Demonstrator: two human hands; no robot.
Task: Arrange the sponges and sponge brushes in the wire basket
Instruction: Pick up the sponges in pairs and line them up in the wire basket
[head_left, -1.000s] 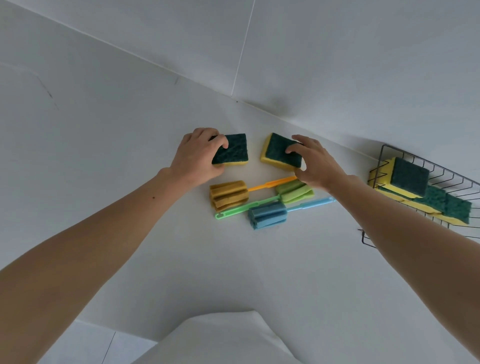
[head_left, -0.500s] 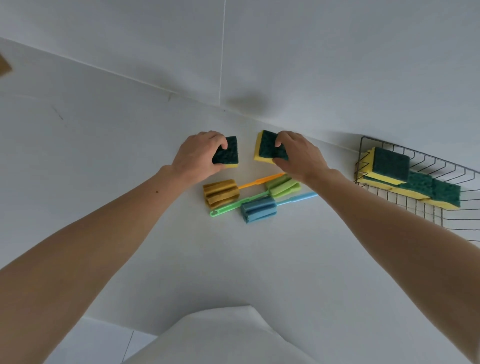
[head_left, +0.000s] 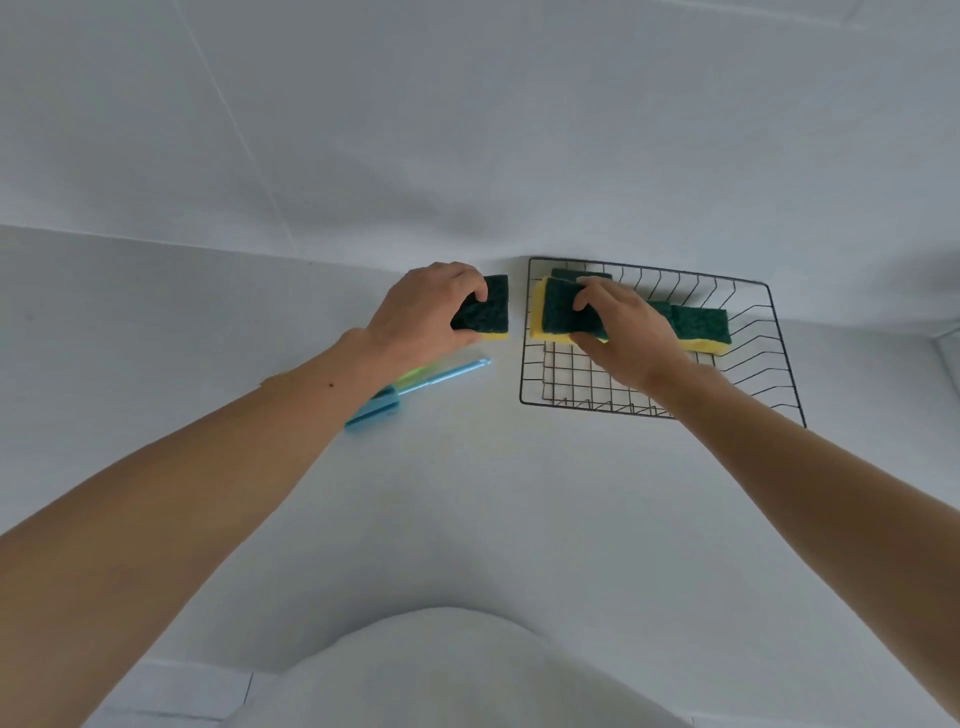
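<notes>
My left hand (head_left: 423, 314) grips a green-and-yellow sponge (head_left: 488, 314) just left of the black wire basket (head_left: 660, 410). Over the basket's far left corner, my right hand (head_left: 623, 338) holds a second green-and-yellow sponge (head_left: 558, 314). More sponges (head_left: 698, 327) lie along the basket's far side, partly hidden by that hand. A blue sponge brush (head_left: 410, 392) lies on the counter beneath my left forearm, with a green brush (head_left: 415, 375) beside it. My forearm hides the rest of the brushes.
The white counter (head_left: 467, 493) meets a white tiled wall (head_left: 467, 130) directly behind the basket. My white garment (head_left: 441, 670) fills the bottom centre of the view.
Both hands have carried their sponges to the right, towards the basket. My right hand is now over the basket's left corner. The view has swung right, and my left forearm now covers most of the brushes.
</notes>
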